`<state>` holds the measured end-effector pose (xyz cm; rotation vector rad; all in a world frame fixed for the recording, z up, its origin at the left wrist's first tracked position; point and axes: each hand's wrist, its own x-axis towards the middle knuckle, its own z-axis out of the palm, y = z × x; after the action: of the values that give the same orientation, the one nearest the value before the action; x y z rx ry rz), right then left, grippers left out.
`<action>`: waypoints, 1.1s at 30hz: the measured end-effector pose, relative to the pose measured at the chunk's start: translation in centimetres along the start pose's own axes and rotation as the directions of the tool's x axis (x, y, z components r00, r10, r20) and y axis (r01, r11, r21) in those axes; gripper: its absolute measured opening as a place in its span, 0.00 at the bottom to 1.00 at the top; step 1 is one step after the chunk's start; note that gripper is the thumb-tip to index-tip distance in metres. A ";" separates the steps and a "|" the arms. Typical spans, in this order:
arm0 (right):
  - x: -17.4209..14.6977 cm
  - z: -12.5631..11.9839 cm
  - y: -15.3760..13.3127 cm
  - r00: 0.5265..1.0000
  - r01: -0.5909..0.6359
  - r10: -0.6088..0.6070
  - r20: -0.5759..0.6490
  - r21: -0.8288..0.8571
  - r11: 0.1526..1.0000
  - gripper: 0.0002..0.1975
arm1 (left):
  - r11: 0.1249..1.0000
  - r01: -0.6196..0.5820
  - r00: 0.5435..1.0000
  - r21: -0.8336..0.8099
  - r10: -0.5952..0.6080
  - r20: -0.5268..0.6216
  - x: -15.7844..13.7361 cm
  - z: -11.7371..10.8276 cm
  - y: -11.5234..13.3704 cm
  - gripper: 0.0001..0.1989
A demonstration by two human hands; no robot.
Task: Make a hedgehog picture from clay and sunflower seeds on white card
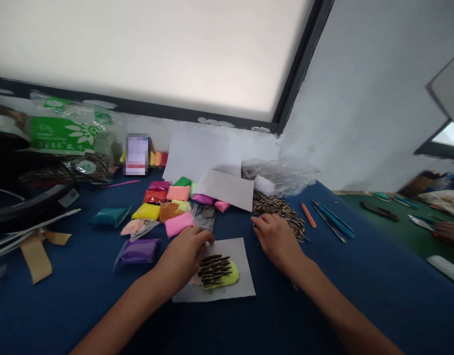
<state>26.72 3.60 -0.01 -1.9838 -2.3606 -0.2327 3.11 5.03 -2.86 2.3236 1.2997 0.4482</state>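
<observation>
A white sheet of paper [245, 286] lies in front of me, bearing a flattened yellow-green piece of clay [232, 277]. Rows of dark striped sunflower seeds [215, 268] are set on the clay, and a pale pink patch shows at its left side. My left hand [190, 249] rests over the sheet's upper left edge, beside the clay; its fingers are bent and mostly hidden beneath it. Over to the right, my right hand [275, 240] is at the near left side of a loose pile of sunflower seeds [286, 214]. Its fingertips are apart, and no held seed is visible.
Bagged coloured clay [145, 212] lies left of centre, with a purple packet [140, 251] nearer me. A phone [137, 155] leans at the back near a seed bag [75, 138]. An orange stick [308, 215] and blue tweezers [337, 222] lie right. Another person's hand [448, 231] shows far right.
</observation>
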 end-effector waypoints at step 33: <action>-1.7 -2.7 -2.5 0.968 -0.042 -0.177 0.180 0.806 0.590 0.07 | 0.999 -0.007 1.000 0.034 0.008 -0.016 -0.1 -0.1 0.0 0.13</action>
<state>24.44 1.13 2.27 -1.4841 -2.0393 0.9828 3.04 4.99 -2.80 2.3579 1.3162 0.4518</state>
